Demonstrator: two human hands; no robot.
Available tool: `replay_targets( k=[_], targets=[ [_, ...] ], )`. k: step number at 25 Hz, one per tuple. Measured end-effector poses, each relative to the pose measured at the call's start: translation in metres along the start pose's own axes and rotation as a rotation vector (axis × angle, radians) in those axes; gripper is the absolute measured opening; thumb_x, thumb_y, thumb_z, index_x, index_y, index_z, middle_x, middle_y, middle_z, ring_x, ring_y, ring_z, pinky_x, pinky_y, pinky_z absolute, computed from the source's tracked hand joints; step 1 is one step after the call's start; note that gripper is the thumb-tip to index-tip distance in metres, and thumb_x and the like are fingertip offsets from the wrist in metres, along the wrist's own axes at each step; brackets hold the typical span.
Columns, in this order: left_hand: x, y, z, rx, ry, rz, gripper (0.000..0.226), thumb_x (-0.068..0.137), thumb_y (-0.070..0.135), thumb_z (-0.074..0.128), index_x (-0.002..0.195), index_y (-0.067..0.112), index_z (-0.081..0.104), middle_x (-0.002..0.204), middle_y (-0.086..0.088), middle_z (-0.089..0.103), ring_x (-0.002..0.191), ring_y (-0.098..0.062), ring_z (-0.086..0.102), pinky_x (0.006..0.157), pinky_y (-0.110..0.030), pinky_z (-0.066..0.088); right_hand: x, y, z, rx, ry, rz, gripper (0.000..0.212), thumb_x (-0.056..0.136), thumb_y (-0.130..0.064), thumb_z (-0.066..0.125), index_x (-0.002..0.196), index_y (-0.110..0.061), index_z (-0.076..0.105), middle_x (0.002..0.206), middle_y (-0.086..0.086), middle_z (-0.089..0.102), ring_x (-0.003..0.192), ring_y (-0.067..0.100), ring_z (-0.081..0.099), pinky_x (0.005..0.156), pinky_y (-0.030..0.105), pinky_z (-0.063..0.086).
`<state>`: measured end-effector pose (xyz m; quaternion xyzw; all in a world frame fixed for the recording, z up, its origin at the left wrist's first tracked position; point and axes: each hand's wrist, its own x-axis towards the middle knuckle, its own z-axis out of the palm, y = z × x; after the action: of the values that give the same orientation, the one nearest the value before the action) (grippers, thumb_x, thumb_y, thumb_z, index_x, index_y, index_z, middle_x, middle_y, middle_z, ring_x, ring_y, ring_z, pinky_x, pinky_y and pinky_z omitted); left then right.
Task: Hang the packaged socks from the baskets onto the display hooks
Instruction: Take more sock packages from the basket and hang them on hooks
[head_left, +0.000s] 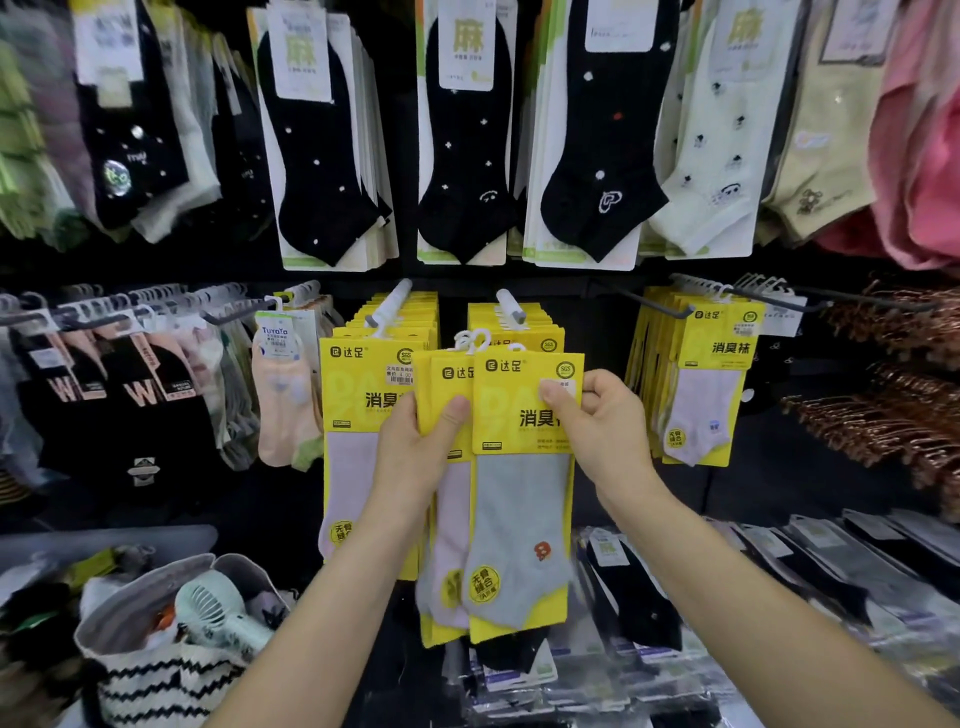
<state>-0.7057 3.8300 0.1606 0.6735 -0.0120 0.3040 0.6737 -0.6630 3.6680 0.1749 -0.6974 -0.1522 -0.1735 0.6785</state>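
I hold yellow-carded sock packs in front of the display wall. My left hand (422, 447) grips a small stack of packs with pale pink socks (445, 525), thumb on the front card. My right hand (597, 421) pinches the top right of a pack with a grey sock (519, 530), which overlaps the stack. Their white hanger loops (475, 340) sit just below the tip of a white display hook (511, 306). A second white hook (389, 304) to the left carries matching yellow packs (358, 415).
More yellow packs (711, 374) hang on a black hook at right. Black and cream socks (467, 140) fill the row above. A striped bag (171, 654) with a small fan sits lower left. Wrapped socks (779, 587) lie on the shelf at lower right.
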Motion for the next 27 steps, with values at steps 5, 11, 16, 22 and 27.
replay_targets(
  k=[5, 11, 16, 22, 27],
  targets=[
    [-0.003, -0.008, 0.008, 0.037, -0.017, -0.018, 0.025, 0.077, 0.018, 0.075, 0.092, 0.028, 0.058, 0.095, 0.013, 0.067, 0.086, 0.000, 0.064, 0.070, -0.018, 0.050, 0.008, -0.005, -0.018, -0.092, -0.045, -0.034, 0.015, 0.081, -0.032, 0.070, 0.089, -0.031, 0.057, 0.090, -0.012, 0.066, 0.083, 0.000, 0.062, 0.068, 0.017, 0.051],
    [-0.002, -0.008, 0.015, 0.011, -0.058, -0.010, 0.023, 0.077, 0.014, 0.074, 0.090, 0.026, 0.059, 0.090, 0.012, 0.068, 0.074, 0.007, 0.065, 0.061, -0.009, 0.050, 0.032, -0.042, -0.023, -0.396, -0.291, -0.151, 0.018, 0.083, -0.020, 0.069, 0.068, -0.030, 0.063, 0.074, -0.012, 0.063, 0.071, 0.001, 0.056, 0.067, 0.019, 0.046],
    [-0.001, -0.006, 0.014, 0.024, -0.082, 0.003, 0.026, 0.079, 0.007, 0.071, 0.090, 0.026, 0.057, 0.087, 0.012, 0.066, 0.069, 0.010, 0.063, 0.059, -0.008, 0.049, 0.040, -0.055, -0.015, -0.389, -0.373, -0.077, 0.012, 0.084, -0.019, 0.069, 0.074, -0.023, 0.063, 0.075, -0.003, 0.063, 0.069, 0.003, 0.057, 0.064, 0.017, 0.045],
    [-0.004, -0.008, 0.011, 0.019, -0.092, -0.007, 0.026, 0.080, 0.005, 0.070, 0.091, 0.025, 0.057, 0.090, 0.010, 0.066, 0.072, 0.006, 0.064, 0.064, -0.010, 0.051, 0.042, -0.055, -0.021, -0.477, -0.413, -0.091, 0.015, 0.090, -0.018, 0.062, 0.075, -0.021, 0.064, 0.073, -0.009, 0.064, 0.068, 0.004, 0.057, 0.060, 0.016, 0.043],
    [-0.005, -0.002, 0.010, 0.042, -0.033, -0.005, 0.020, 0.081, 0.014, 0.070, 0.090, 0.027, 0.057, 0.094, 0.008, 0.067, 0.084, -0.002, 0.064, 0.072, -0.017, 0.053, 0.050, -0.059, -0.013, -0.533, -0.296, -0.208, 0.022, 0.091, -0.019, 0.058, 0.070, -0.027, 0.059, 0.071, -0.010, 0.063, 0.069, 0.002, 0.058, 0.062, 0.018, 0.042]
  ],
)
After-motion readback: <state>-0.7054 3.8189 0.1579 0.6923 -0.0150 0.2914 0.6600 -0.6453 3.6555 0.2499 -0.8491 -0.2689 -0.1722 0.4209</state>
